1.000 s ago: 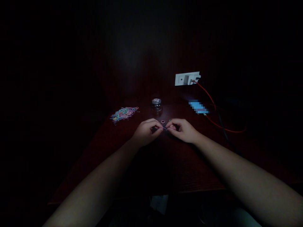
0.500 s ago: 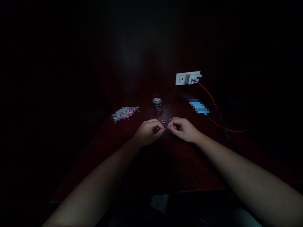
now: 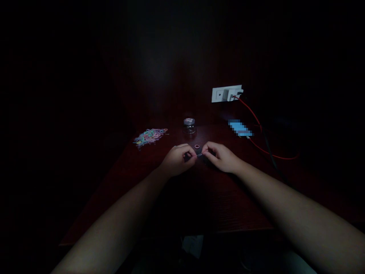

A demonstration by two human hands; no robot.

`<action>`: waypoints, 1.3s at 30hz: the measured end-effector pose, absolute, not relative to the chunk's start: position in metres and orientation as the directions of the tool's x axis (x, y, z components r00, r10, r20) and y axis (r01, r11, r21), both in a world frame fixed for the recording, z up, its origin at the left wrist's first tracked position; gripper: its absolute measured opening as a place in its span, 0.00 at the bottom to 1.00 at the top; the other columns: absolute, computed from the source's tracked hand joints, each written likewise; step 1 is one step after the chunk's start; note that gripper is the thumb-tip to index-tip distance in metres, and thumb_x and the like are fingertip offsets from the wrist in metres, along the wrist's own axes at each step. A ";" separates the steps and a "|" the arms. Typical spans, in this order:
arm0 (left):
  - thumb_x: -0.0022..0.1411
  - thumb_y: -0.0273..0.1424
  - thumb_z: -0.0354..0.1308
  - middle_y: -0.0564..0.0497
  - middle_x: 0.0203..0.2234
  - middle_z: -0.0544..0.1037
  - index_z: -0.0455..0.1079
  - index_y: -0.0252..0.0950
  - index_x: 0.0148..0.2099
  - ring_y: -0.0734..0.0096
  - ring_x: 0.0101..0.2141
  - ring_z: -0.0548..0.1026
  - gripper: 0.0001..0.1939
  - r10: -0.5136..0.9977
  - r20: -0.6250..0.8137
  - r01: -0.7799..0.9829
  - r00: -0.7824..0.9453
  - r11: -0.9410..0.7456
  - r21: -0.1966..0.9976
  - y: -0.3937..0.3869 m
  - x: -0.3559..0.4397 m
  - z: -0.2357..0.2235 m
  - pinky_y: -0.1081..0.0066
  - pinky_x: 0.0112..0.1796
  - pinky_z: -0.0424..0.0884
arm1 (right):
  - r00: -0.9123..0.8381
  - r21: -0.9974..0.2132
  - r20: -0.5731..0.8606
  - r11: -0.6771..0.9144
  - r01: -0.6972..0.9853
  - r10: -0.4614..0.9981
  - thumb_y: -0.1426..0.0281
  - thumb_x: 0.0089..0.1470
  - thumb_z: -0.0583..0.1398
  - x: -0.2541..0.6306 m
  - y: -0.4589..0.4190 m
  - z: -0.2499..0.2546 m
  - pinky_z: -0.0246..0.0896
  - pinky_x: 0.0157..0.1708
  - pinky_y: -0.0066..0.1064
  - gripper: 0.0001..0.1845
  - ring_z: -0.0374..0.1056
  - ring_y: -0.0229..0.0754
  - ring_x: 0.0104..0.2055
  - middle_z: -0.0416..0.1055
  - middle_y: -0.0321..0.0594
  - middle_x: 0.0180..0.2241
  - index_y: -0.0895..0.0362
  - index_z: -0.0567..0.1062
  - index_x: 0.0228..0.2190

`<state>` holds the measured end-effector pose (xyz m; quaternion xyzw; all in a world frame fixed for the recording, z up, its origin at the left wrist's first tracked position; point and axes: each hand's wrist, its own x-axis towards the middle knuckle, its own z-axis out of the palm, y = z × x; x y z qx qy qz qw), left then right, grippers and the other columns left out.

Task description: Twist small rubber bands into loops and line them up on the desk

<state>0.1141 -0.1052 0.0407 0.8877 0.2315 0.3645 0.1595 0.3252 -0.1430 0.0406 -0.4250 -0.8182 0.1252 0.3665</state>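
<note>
Between my two hands a thin pale rubber band (image 3: 199,155) is stretched, just above the dark red table (image 3: 176,198). My left hand (image 3: 179,160) pinches its left end between thumb and finger. The other end is pinched by the fingertips of my right hand (image 3: 219,155). Just beyond the fingertips lies a small pink ring-shaped band (image 3: 197,146). To the left, farther back, is a loose pile of coloured rubber bands (image 3: 151,137). The room is dim, so fine detail at the fingertips is hard to make out.
A small clear jar with a lid (image 3: 189,125) stands behind my hands. A phone with a blurred blue screen (image 3: 240,128) lies at the right, joined by a red cable (image 3: 273,155) to a charger in the wall socket (image 3: 226,94). A dark cord hangs beside it.
The gap between my fingertips has widened slightly, showing more of the band. A small green thing beside my right fingers no longer shows. Otherwise little has moved.
</note>
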 end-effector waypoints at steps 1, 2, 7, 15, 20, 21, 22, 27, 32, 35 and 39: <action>0.56 0.26 0.57 0.52 0.29 0.73 0.71 0.35 0.33 0.75 0.28 0.70 0.02 0.525 0.578 0.295 0.625 -0.844 0.448 -0.105 0.114 0.041 0.74 0.29 0.66 | -0.371 -0.522 0.490 0.606 0.600 0.789 0.68 0.58 0.54 0.325 -0.143 0.041 0.56 0.31 0.27 0.07 0.61 0.36 0.29 0.68 0.37 0.27 0.58 0.70 0.32; 0.56 0.26 0.57 0.52 0.29 0.73 0.71 0.35 0.33 0.75 0.29 0.70 0.02 0.522 0.582 0.295 0.624 -0.846 0.444 -0.105 0.114 0.041 0.74 0.30 0.66 | -0.372 -0.529 0.486 0.605 0.595 0.791 0.68 0.58 0.54 0.325 -0.144 0.041 0.56 0.31 0.27 0.07 0.61 0.36 0.29 0.67 0.37 0.27 0.58 0.70 0.32; 0.57 0.28 0.58 0.51 0.29 0.73 0.71 0.36 0.33 0.75 0.28 0.70 0.02 0.512 0.584 0.295 0.630 -0.853 0.430 -0.106 0.114 0.042 0.73 0.29 0.66 | -0.393 -0.563 0.464 0.607 0.561 0.794 0.68 0.58 0.54 0.323 -0.145 0.043 0.57 0.32 0.28 0.07 0.62 0.37 0.30 0.67 0.37 0.28 0.58 0.69 0.32; 0.58 0.29 0.57 0.52 0.28 0.72 0.69 0.36 0.33 0.75 0.27 0.69 0.03 0.527 0.575 0.307 0.626 -0.844 0.440 -0.106 0.113 0.041 0.73 0.29 0.66 | -0.407 -0.572 0.449 0.606 0.553 0.796 0.70 0.57 0.55 0.322 -0.145 0.042 0.56 0.30 0.27 0.05 0.62 0.36 0.28 0.68 0.36 0.27 0.58 0.70 0.31; 0.57 0.26 0.56 0.51 0.28 0.72 0.68 0.36 0.32 0.74 0.29 0.69 0.02 0.507 0.583 0.289 0.635 -0.855 0.430 -0.107 0.113 0.044 0.73 0.29 0.66 | -0.431 -0.560 0.441 0.617 0.553 0.787 0.70 0.56 0.55 0.323 -0.145 0.041 0.56 0.28 0.27 0.06 0.62 0.36 0.27 0.68 0.36 0.26 0.58 0.71 0.31; 0.57 0.25 0.55 0.51 0.28 0.72 0.68 0.36 0.32 0.74 0.29 0.69 0.02 0.506 0.584 0.290 0.635 -0.857 0.427 -0.107 0.113 0.044 0.73 0.29 0.66 | -0.436 -0.559 0.441 0.620 0.550 0.784 0.71 0.56 0.55 0.323 -0.145 0.040 0.56 0.29 0.27 0.06 0.62 0.36 0.27 0.68 0.36 0.26 0.58 0.71 0.31; 0.57 0.25 0.55 0.52 0.28 0.72 0.69 0.36 0.32 0.74 0.29 0.69 0.02 0.506 0.585 0.292 0.634 -0.857 0.424 -0.107 0.113 0.044 0.73 0.30 0.66 | -0.439 -0.561 0.440 0.621 0.547 0.783 0.71 0.56 0.55 0.323 -0.145 0.040 0.57 0.28 0.27 0.06 0.62 0.36 0.27 0.69 0.36 0.26 0.58 0.72 0.31; 0.57 0.23 0.54 0.51 0.30 0.72 0.70 0.35 0.35 0.74 0.30 0.70 0.05 0.522 0.590 0.306 0.616 -0.849 0.431 -0.106 0.112 0.042 0.74 0.30 0.65 | -0.428 -0.576 0.430 0.606 0.548 0.795 0.71 0.55 0.55 0.323 -0.145 0.041 0.56 0.28 0.27 0.05 0.61 0.35 0.26 0.67 0.35 0.25 0.58 0.71 0.30; 0.53 0.23 0.56 0.50 0.34 0.73 0.70 0.37 0.41 0.73 0.31 0.70 0.12 0.513 0.586 0.303 0.628 -0.854 0.422 -0.107 0.111 0.042 0.74 0.28 0.66 | -0.423 -0.577 0.435 0.607 0.546 0.795 0.70 0.55 0.55 0.324 -0.145 0.041 0.56 0.28 0.27 0.06 0.61 0.35 0.27 0.67 0.35 0.25 0.58 0.71 0.29; 0.54 0.26 0.58 0.49 0.34 0.73 0.70 0.37 0.42 0.72 0.32 0.71 0.11 0.500 0.570 0.289 0.652 -0.859 0.423 -0.109 0.111 0.044 0.73 0.29 0.67 | -0.426 -0.573 0.433 0.608 0.550 0.794 0.70 0.55 0.55 0.324 -0.145 0.041 0.56 0.27 0.26 0.05 0.61 0.35 0.26 0.67 0.35 0.25 0.58 0.71 0.30; 0.57 0.28 0.58 0.51 0.32 0.73 0.72 0.37 0.39 0.74 0.30 0.71 0.06 0.502 0.574 0.290 0.647 -0.858 0.423 -0.109 0.111 0.044 0.74 0.29 0.66 | -0.428 -0.566 0.427 0.605 0.560 0.797 0.71 0.55 0.56 0.324 -0.145 0.042 0.56 0.27 0.26 0.05 0.61 0.35 0.26 0.68 0.35 0.25 0.58 0.71 0.30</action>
